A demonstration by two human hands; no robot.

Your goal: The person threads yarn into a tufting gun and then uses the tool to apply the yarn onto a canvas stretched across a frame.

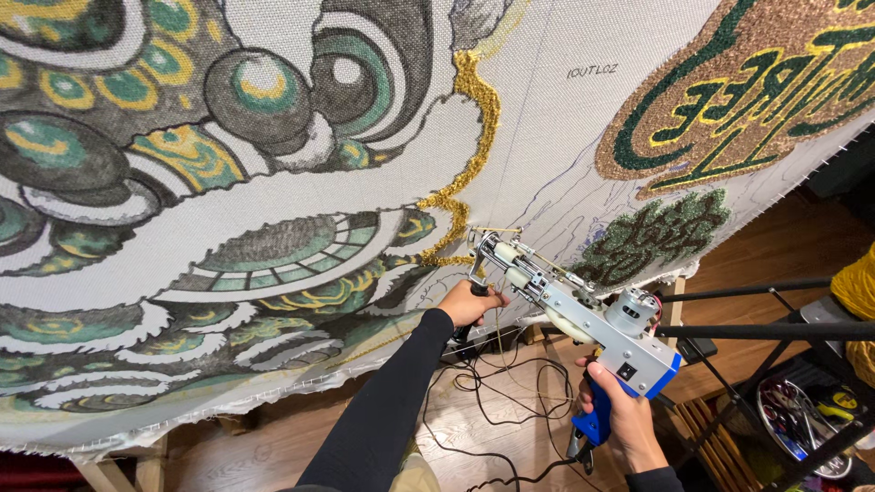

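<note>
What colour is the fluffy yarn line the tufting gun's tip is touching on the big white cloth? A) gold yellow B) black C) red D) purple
A: the silver and blue tufting gun points its tip at a gold yellow yarn line stitched into the stretched white cloth.

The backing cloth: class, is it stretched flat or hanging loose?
Stretched flat. The backing cloth shows no folds or sagging, and its lower edge runs straight. The tufting gun, held by the left hand and right hand, presses against it.
</note>
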